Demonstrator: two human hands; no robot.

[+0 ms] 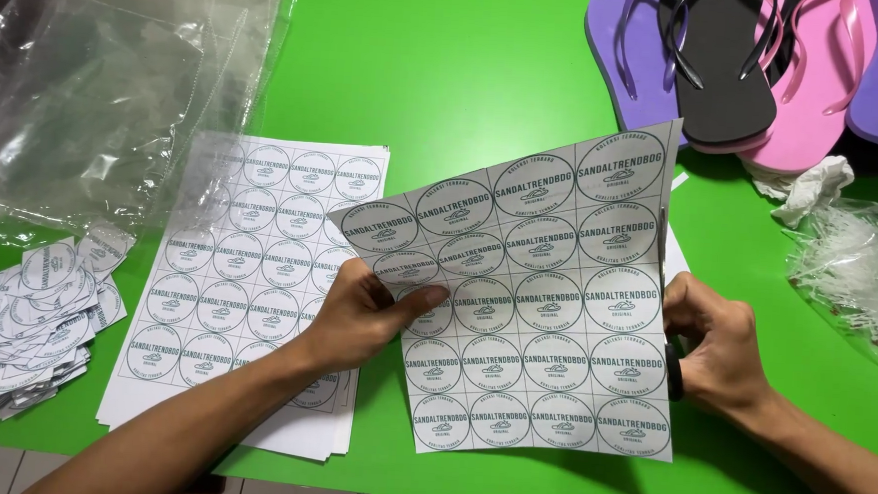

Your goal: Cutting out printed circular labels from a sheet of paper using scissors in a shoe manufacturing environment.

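Head view: left hand [360,313] pinches the label sheet [531,302] at its left edge, lifting it off the green worktop [468,68] to keep it taut. Right hand [714,342] closed on black scissors [673,370] at the sheet's right edge. Cut labels [30,321] piled left, beside the stack [248,267].

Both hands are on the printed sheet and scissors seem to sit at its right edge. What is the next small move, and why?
Probably close the scissors along the nearest grid line. The left hand pinches the label sheet up off the green table, the right hand holds the scissors at its edge, and cut labels lie at left.
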